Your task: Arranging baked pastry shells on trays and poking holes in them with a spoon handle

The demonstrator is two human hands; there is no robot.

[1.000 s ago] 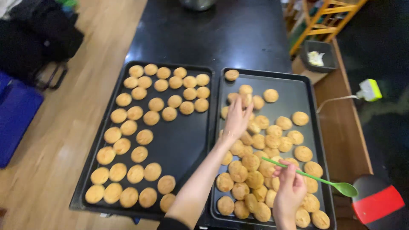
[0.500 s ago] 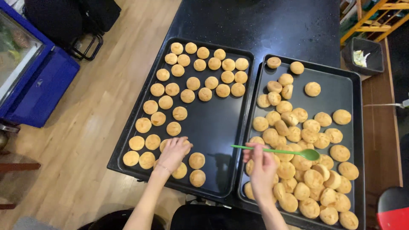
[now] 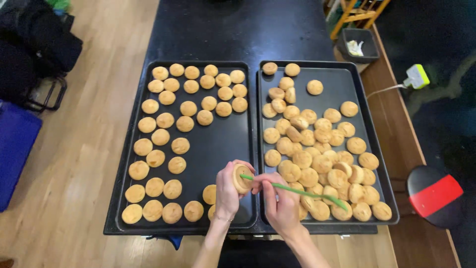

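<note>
My left hand [image 3: 226, 191] holds one round golden cookie [image 3: 241, 179] above the near right corner of the left baking tray [image 3: 225, 144]. My right hand [image 3: 282, 203] grips a thin green spatula [image 3: 297, 191], its tip touching that cookie and its blade end lying over the right tray [image 3: 342, 87]. The left tray carries cookies set out in rows along its far and left sides. The right tray holds several cookies heaped loosely together.
Both dark trays lie side by side on a black table [image 3: 238, 30]. A wooden floor runs along the left with a blue bin [image 3: 12, 149] and black bags [image 3: 34, 44]. At the right are a wooden shelf, a small grey box [image 3: 358, 44], a white plug [image 3: 415, 77] and a red-and-black stool [image 3: 434, 193].
My left hand left the cookies at the left tray's near edge and rose holding one cookie. My right hand brought the green spatula's tip onto it. The view shifted.
</note>
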